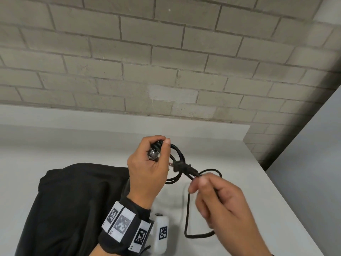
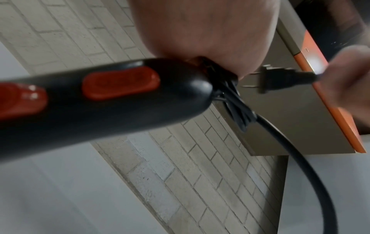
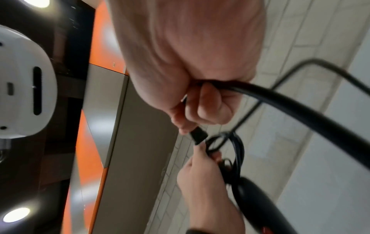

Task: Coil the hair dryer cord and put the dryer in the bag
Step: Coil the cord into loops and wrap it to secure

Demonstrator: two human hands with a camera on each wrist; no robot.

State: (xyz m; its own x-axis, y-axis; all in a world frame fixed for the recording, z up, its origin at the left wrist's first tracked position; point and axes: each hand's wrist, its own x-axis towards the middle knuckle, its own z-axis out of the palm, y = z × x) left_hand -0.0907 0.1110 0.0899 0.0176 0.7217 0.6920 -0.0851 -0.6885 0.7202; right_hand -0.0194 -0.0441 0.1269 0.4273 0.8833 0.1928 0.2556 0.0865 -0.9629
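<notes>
My left hand [image 1: 158,145] is held above the table and grips several coiled loops of black cord [image 1: 180,154] against the butt of the hair dryer's handle. The black dryer [image 2: 100,98], with red-orange switches, shows in the left wrist view. In the head view my hand and wrist hide most of it. My right hand [image 1: 198,183] pinches the cord just behind the two-pin plug [image 1: 181,166], which points left toward the coil. A slack run of cord [image 1: 188,218] hangs down to the table. The black bag [image 1: 73,209] lies on the table under my left forearm.
The white table [image 1: 239,172] ends at a grey brick wall [image 1: 166,71] behind and drops off along its right edge. A white wrist camera [image 1: 161,233] sits under my left wrist. Orange and grey panels [image 3: 112,142] show overhead in the wrist views.
</notes>
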